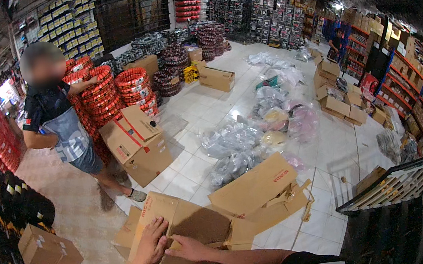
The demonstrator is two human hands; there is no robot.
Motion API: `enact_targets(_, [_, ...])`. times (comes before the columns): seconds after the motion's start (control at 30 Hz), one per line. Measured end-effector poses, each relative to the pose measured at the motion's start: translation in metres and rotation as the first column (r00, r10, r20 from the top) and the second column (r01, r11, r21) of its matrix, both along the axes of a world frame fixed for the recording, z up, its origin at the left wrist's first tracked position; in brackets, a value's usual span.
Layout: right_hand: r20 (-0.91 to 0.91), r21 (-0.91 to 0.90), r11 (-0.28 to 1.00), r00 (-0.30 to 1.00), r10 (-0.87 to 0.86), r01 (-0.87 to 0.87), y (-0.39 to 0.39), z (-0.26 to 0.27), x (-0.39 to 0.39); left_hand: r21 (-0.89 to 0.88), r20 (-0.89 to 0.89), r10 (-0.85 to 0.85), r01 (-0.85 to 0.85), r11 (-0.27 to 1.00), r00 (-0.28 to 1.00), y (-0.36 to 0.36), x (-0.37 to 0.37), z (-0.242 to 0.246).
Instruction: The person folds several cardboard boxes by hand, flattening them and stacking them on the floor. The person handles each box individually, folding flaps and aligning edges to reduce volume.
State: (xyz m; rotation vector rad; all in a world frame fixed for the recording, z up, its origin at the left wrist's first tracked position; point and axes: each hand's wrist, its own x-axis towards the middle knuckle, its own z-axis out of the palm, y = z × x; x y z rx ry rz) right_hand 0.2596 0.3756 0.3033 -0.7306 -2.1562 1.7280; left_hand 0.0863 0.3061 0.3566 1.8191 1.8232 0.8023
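Observation:
A large open cardboard carton (202, 216) stands tilted right before me, with a long flap (219, 245) of cardboard at its near right corner. My left hand (153, 240) lies flat on its left flap (157, 208), fingers stretched out, gripping nothing. Close beside it, my right hand (188, 247) touches the carton near the flap's edge; its thumb and index finger are apart and the other fingers are partly hidden. Against the carton's right side leans an opened-out piece of cardboard (254, 188) with printed lettering.
A person (56, 123) stands at left beside stacked orange-wrapped tyres (101, 90) and a closed carton (138, 145). Plastic-wrapped parts (232, 137) cover much of the tiled floor. Open cartons (338, 100) and shelving (399, 81) line the right, with a metal railing (396, 184) nearer. Another person (334, 43) is farther back.

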Motion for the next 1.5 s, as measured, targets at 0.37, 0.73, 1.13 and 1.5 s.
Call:
enact_targets(0.37, [-0.154, 0.051, 0.972, 0.959, 0.236, -0.231, -0.002, 0.087, -0.03, 0.072, -0.135, -0.212, 0.223, 0.972, 0.968, -0.038, -0.059, 0.081])
enact_targets(0.73, [-0.183, 0.263, 0.965, 0.981, 0.068, -0.018, -0.009, -0.029, -0.051, 0.161, -0.235, -0.079, 0.119, 0.98, 0.969, -0.056, -0.051, -0.015])
enact_targets(1.13, [0.304, 0.282, 0.939, 0.947, 0.108, -0.198, -0.015, -0.194, 0.004, -0.363, -0.301, -0.392, 0.275, 0.89, 0.87, -0.058, -0.016, -0.166])
enact_targets(1.5, [0.306, 0.356, 0.902, 0.942, 0.133, -0.243, -0.026, -0.198, -0.005, -0.32, -0.249, -0.401, 0.316, 0.893, 0.882, -0.03, -0.025, -0.209])
